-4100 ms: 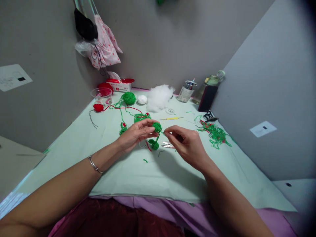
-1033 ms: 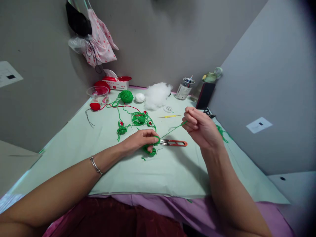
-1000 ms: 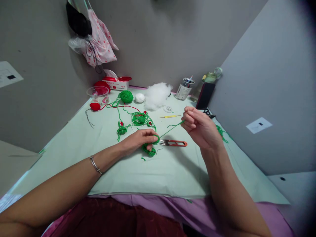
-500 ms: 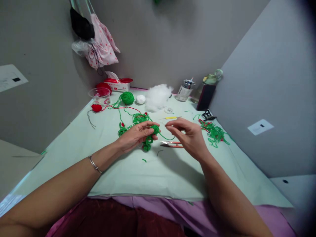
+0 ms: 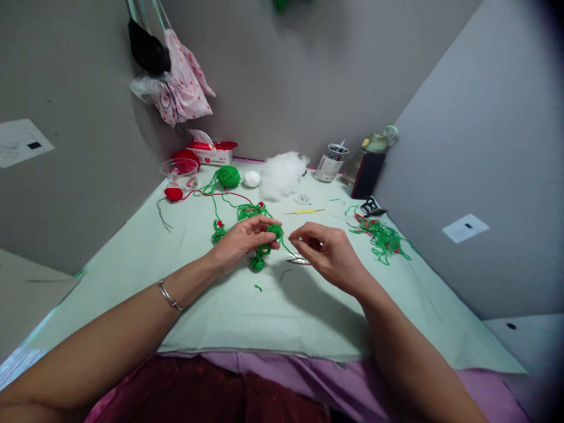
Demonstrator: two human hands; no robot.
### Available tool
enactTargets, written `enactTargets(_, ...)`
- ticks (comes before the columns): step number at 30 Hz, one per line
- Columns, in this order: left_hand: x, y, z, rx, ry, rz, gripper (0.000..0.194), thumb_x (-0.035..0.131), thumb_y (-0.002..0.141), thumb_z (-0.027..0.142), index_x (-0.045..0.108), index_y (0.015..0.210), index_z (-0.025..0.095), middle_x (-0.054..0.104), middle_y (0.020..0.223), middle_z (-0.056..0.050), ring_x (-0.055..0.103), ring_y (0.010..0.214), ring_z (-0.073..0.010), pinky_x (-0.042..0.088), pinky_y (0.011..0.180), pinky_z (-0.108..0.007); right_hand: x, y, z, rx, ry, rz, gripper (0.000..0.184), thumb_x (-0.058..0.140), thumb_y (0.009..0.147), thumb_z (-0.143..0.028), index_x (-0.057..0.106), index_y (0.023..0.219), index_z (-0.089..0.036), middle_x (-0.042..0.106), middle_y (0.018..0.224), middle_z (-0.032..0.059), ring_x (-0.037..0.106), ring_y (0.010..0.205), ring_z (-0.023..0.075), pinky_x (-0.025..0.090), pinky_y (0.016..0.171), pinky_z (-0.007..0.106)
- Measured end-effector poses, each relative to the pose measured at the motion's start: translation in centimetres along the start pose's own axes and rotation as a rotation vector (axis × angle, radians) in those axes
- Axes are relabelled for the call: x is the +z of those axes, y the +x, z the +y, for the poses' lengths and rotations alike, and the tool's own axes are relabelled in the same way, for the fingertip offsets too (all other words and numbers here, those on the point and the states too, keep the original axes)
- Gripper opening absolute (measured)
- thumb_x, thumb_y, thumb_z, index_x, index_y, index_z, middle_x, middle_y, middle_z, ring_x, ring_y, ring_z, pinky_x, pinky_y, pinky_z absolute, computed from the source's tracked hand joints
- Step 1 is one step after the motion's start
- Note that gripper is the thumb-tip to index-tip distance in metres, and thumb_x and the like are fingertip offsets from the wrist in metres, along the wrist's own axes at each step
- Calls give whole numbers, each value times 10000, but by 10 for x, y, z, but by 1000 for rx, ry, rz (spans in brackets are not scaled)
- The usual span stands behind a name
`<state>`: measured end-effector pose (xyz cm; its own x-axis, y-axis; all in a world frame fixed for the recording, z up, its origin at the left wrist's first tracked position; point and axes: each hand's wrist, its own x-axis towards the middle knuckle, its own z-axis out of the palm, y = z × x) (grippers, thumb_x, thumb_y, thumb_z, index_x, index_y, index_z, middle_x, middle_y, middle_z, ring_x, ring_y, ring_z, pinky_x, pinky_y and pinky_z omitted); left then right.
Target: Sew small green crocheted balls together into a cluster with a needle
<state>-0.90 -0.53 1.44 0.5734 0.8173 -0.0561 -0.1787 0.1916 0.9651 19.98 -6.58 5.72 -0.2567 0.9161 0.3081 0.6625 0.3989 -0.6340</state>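
Two hands engaged: left hand (image 5: 233, 245) grips green ball (image 5: 275, 230); right hand (image 5: 330, 251) pinches apparent needle (image 5: 286, 237) beside it. Advised: firm support, yarn (image 5: 288, 249) clear of scissors (image 5: 299, 259) near right fingertips.

Plain grey walls (image 5: 247, 76) close in round the pale-green covered worktop (image 5: 264, 320), a lilac cloth (image 5: 282, 379) showing along its near edge. From here I see a white plate (image 5: 466, 228) on the right wall, paler than the rest in soft, dim light.
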Motion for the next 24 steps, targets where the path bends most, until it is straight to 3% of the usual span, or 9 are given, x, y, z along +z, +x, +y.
enactTargets(5,3,-2,3,43,39,31,319,789,808,298,679,1093,204,723,860,-30,661,726,-145,400,585,-256,-1,0,-3,48,37,-17,122,604,924,-217,701,862,-177,556,615,-25,428,552,101,331,554,257)
enactTargets(12,3,-2,6,10,54,25,359,790,798,380,684,1094,207,716,857,-38,683,790,-171,310,548,-251,-4,0,-2,70,123,-29,159,610,934,-271,708,863,-168,578,642,-12,416,561,101,323,546,260)
enactTargets(24,1,-2,3,11,57,10,333,793,805,377,683,1078,221,690,944,-28,708,838,-170,289,529,-238,-4,1,-1,89,123,-38,161,612,926,-272,715,857,-169,644,706,12,441,573,105,339,557,262)
